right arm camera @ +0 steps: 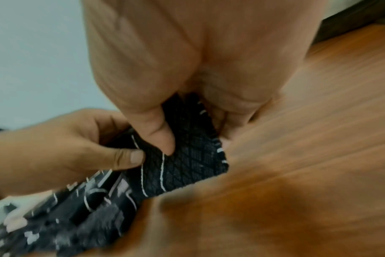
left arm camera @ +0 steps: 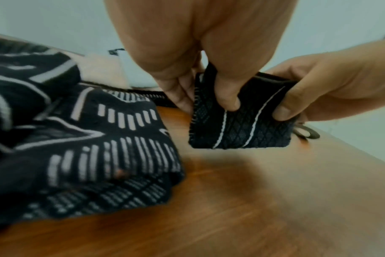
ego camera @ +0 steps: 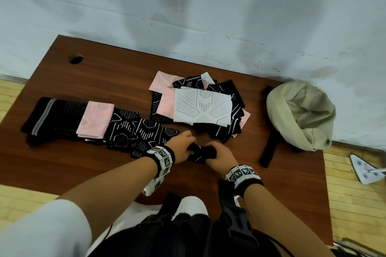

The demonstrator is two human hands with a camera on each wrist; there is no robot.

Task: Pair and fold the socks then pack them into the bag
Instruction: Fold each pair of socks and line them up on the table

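Observation:
A small folded black sock (ego camera: 201, 153) with thin white lines is held just above the brown table (ego camera: 104, 73), near its front middle. My left hand (ego camera: 183, 149) pinches its left side and my right hand (ego camera: 217, 155) grips its right side. In the left wrist view my left hand (left arm camera: 207, 97) pinches the sock (left arm camera: 237, 128) between thumb and fingers, while my right hand (left arm camera: 319, 92) clamps the far end. The right wrist view shows my right hand (right arm camera: 193, 139) pinching the sock (right arm camera: 187, 167) and my left hand (right arm camera: 77, 153) beside it. The beige bag (ego camera: 300, 115) lies at the right.
A loose pile of pink, white and black socks (ego camera: 200, 104) lies behind my hands. Folded black and pink socks (ego camera: 94, 123) sit in a row at the left. A black strap (ego camera: 269, 131) runs from the bag. The table has a cable hole (ego camera: 76, 59) far left.

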